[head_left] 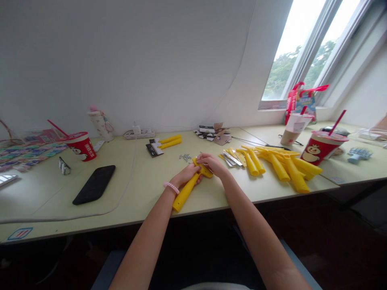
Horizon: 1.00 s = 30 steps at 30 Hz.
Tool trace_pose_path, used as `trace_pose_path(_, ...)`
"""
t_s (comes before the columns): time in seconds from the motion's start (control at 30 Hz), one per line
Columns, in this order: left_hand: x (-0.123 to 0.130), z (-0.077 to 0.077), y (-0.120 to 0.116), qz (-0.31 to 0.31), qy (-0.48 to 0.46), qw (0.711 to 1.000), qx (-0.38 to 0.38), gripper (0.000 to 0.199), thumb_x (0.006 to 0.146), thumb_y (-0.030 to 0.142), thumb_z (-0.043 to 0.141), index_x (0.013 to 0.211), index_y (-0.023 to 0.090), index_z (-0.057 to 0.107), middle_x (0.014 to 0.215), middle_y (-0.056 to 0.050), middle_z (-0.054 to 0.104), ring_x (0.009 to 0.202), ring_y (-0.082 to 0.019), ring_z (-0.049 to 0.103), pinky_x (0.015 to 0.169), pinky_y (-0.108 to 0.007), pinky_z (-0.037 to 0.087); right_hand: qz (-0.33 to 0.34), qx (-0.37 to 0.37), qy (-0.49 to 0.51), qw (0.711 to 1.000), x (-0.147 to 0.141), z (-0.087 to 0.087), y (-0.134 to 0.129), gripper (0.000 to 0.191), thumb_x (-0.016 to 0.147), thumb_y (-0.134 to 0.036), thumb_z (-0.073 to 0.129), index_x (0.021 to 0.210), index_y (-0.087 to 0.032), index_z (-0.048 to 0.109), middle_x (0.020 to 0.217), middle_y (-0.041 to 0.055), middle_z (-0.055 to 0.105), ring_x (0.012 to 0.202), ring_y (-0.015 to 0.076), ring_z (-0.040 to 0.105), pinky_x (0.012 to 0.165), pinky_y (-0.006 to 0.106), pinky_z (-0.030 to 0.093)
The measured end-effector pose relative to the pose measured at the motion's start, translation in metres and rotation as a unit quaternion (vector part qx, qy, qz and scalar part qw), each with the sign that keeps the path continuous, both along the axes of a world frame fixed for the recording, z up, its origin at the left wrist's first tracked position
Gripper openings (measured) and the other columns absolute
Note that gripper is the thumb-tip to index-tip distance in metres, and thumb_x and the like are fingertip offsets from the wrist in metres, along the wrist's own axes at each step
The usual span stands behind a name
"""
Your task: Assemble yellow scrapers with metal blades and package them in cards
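A yellow T-shaped plastic handle (pixel 186 193) lies tilted near the table's front edge, its tube end toward me. My left hand (pixel 186 175), below a pink coiled wristband, is wrapped round it near the crosspiece. The fingers of my right hand (pixel 208 162) are pinched together at the top of the crosspiece; whatever is between them is too small to name. Small metal screws (pixel 185 157) lie in a loose pile just beyond my hands. To the right are flat metal blades with yellow pieces (pixel 232 158) and a heap of yellow handles (pixel 279 165).
Two packaged yellow tools (pixel 163 145) and cardboard pieces (pixel 214 133) lie toward the wall. A black phone (pixel 94 184), a cable and a red cup (pixel 81 147) are at left. Another red cup (pixel 321 149) and a clear cup (pixel 294 129) stand at right.
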<state>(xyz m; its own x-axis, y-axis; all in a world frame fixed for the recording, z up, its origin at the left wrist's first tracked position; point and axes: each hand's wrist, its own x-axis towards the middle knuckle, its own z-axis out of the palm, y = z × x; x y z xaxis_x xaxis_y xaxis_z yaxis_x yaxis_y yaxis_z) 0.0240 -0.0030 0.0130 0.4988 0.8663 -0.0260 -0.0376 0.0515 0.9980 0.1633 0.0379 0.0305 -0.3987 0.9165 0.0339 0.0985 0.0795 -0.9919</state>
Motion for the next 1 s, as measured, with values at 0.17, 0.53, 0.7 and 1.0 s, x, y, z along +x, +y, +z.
trace_pose_path(0.17,0.0012,0.0024,-0.0020,0.014,-0.012,1.000,0.002,0.023,0.082,0.036,0.043,0.091,0.016,0.042,0.055,0.002,0.049,0.041,-0.008,0.045,0.041,-0.020,0.036,0.005,0.102,-0.043,0.994,-0.0002,-0.0004,-0.0009,0.011,0.064,-0.025,0.054,0.073,-0.019,0.056,0.071,-0.0006,0.061,0.067,0.0128,0.055,0.061,0.022,0.043)
trace_pose_path(0.53,0.0032,0.0045,-0.0032,0.026,-0.024,0.999,-0.001,0.030,0.082,0.046,0.042,0.086,0.016,0.045,0.052,0.001,0.049,0.039,-0.008,0.044,0.039,-0.020,0.035,-0.048,0.225,-0.124,0.965,-0.0049,-0.0046,0.0004,0.012,0.072,-0.029,0.052,0.075,-0.018,0.057,0.079,0.0008,0.060,0.073,0.0130,0.054,0.069,0.026,0.043)
trace_pose_path(0.7,0.0016,0.0008,-0.0008,0.036,-0.034,0.999,-0.018,0.030,0.081,0.045,0.044,0.085,0.016,0.046,0.051,0.001,0.049,0.039,-0.008,0.044,0.039,-0.020,0.034,-0.027,0.277,-0.137,0.951,-0.0058,-0.0072,0.0003,0.013,0.078,-0.029,0.046,0.079,-0.019,0.054,0.086,0.0020,0.058,0.079,0.0129,0.053,0.070,0.025,0.042)
trace_pose_path(1.0,0.0022,0.0020,-0.0029,0.035,-0.032,0.999,-0.011,0.032,0.081,0.044,0.043,0.095,0.015,0.044,0.053,0.002,0.049,0.039,-0.008,0.044,0.039,-0.020,0.034,-0.009,0.254,-0.104,0.962,-0.0035,-0.0063,-0.0007,0.014,0.076,-0.032,0.049,0.079,-0.019,0.053,0.087,0.0009,0.057,0.081,0.0130,0.053,0.071,0.025,0.043)
